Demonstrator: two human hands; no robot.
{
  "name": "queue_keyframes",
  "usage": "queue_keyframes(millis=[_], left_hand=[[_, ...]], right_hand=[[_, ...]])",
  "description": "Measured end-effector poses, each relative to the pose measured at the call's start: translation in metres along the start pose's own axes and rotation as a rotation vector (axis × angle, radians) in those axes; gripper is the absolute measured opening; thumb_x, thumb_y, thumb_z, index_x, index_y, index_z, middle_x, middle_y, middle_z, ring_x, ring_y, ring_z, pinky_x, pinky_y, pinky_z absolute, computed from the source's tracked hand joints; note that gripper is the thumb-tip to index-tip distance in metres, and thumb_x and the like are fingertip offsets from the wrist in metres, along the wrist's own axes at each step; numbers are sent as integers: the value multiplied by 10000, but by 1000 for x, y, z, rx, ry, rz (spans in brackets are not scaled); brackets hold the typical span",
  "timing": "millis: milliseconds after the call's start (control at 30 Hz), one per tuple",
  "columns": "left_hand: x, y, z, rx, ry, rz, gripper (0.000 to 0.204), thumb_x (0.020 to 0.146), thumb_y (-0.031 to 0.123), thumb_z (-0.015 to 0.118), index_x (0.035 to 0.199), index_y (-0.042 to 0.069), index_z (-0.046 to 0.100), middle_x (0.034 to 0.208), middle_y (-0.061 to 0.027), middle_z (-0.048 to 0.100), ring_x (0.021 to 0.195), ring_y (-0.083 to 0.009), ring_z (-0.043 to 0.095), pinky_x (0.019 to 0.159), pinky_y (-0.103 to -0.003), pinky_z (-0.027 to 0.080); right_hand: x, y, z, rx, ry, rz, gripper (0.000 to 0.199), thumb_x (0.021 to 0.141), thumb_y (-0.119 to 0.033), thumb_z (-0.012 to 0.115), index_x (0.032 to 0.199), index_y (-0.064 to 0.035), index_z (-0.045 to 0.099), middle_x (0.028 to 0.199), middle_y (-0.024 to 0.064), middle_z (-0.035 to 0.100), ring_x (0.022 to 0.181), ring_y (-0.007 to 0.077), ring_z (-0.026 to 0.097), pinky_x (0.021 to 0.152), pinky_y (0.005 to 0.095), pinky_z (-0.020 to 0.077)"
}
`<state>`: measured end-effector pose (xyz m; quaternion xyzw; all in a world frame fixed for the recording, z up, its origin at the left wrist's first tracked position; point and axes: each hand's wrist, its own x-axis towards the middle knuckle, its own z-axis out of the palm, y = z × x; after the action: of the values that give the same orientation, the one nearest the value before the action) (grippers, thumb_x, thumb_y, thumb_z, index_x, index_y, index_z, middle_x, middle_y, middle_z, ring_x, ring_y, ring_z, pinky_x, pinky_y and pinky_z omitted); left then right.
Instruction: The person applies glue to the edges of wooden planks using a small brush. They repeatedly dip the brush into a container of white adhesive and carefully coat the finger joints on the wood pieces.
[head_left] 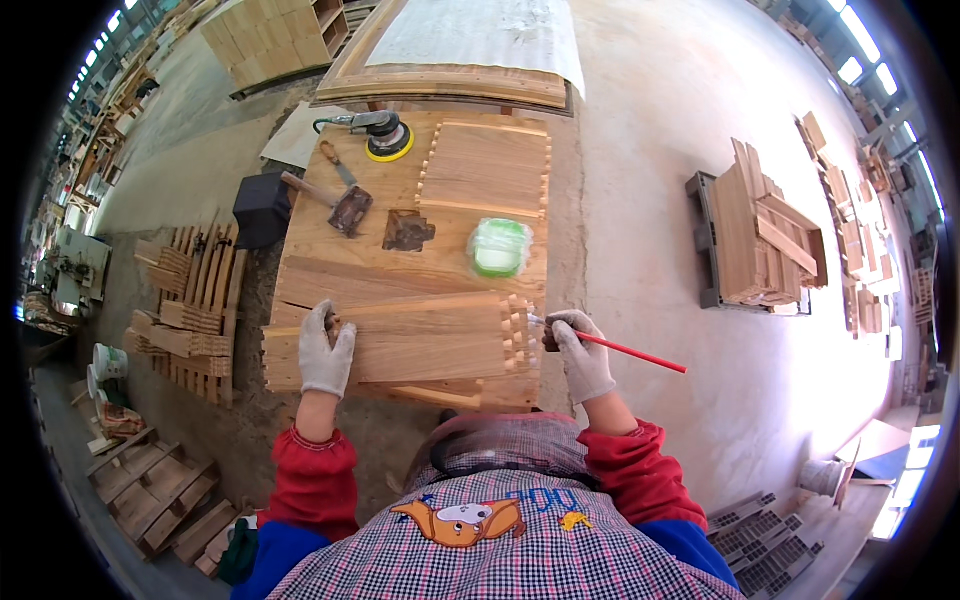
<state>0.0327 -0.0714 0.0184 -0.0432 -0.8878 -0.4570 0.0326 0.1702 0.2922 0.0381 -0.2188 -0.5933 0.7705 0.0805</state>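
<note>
A wooden board (430,340) with finger joints cut at both ends lies along the near edge of the workbench. My left hand (327,355), in a pale glove with dark fingertips, grips it near its left end. At the other end, my right hand (578,355), also gloved, is closed on a thin red-handled brush (640,353). The brush's tip meets the jointed end (515,330), where whitish smears show between the fingers of wood. More boards lie beneath this one. Beyond it sits a green tub (499,248) wrapped in clear plastic, holding something white.
On the bench (400,265) are a mallet (350,208), a chisel-like tool (338,163), a sander (382,135) with a yellow-rimmed pad, and another jointed panel (487,165). A dark box (262,210) stands left. Wood stacks (755,235) and a loaded pallet (195,310) flank the bench.
</note>
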Motion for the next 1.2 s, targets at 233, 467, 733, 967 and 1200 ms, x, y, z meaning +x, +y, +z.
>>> queue_keyframes(millis=[233,467,733,967,1200], left_hand=[[-10,-32,4,-636,-79,-281,555,903,13,669,1425,25,480,1203,-45,575,1020,-102,541,921,-256,489],[-16,-16,17,-582,-66,-269,537,893,11,672,1400,17,495,1170,-43,583,983,-100,556,894,-245,494],[-20,8,29,-378,-26,-179,515,897,16,662,1389,8,511,1039,-12,585,890,-80,525,840,-239,487],[-20,5,30,-428,-43,-217,538,902,15,659,1415,15,496,1069,-20,583,914,-91,533,868,-236,485],[-22,-1,32,-465,-39,-223,534,896,9,652,1407,22,498,1225,-81,563,1070,-159,552,945,-291,491]], right_hand=[[11,-2,-27,143,162,-60,204,1017,-181,569,1110,-9,624,904,101,682,750,208,681,674,341,581],[7,-3,-27,147,183,-52,204,1014,-188,578,1117,-17,620,893,93,675,749,199,673,668,336,572],[4,-9,-18,7,131,-82,194,1020,-170,569,1102,-2,622,905,85,674,766,172,664,695,321,571],[17,-4,1,-72,79,-155,142,1020,-103,550,1086,0,622,910,58,648,778,133,633,725,286,549],[4,-9,-2,-143,46,-117,122,1008,-86,546,1056,0,617,878,50,625,749,110,600,701,260,515]])
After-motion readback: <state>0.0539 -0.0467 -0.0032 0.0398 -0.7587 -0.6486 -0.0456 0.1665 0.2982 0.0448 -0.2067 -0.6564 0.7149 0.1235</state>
